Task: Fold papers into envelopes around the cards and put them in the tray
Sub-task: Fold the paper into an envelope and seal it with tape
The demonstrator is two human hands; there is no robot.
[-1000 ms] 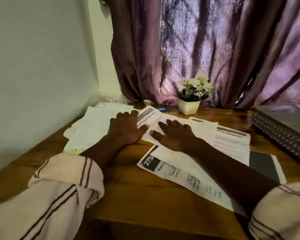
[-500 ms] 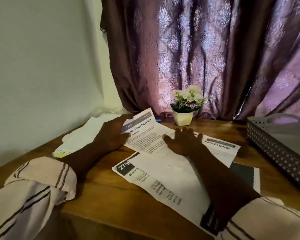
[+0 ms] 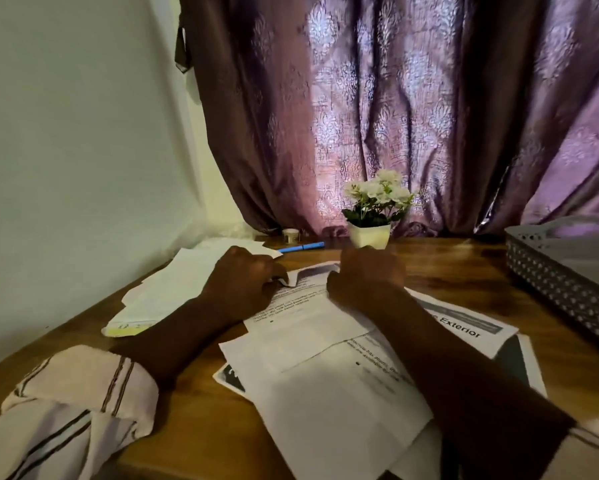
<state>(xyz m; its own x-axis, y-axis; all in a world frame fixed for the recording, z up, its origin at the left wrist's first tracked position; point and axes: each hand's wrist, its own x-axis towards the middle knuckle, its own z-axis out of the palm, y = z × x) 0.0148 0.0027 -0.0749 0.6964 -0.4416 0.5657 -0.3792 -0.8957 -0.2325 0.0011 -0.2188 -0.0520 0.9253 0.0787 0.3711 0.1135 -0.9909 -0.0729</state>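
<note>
A printed paper (image 3: 305, 320) lies on top of other sheets in the middle of the wooden desk. My left hand (image 3: 242, 282) pinches its far left corner, which curls up at my fingertips. My right hand (image 3: 367, 278) has its fingers curled over the paper's far edge, a little to the right. Under it lie a blank white sheet (image 3: 332, 400) and a sheet reading "Exterior" (image 3: 464, 329). The grey perforated tray (image 3: 561, 285) stands at the right edge of the desk. No card shows.
A loose stack of white papers (image 3: 183, 285) lies at the left by the wall. A blue pen (image 3: 301, 247), a small white pot of flowers (image 3: 369, 233) and a small white cap-like object (image 3: 290, 234) sit at the back by the curtain.
Both hands went from lying flat on the papers to curling at the top sheet's far edge. The sheet's left corner has lifted, and the view has shifted left and down.
</note>
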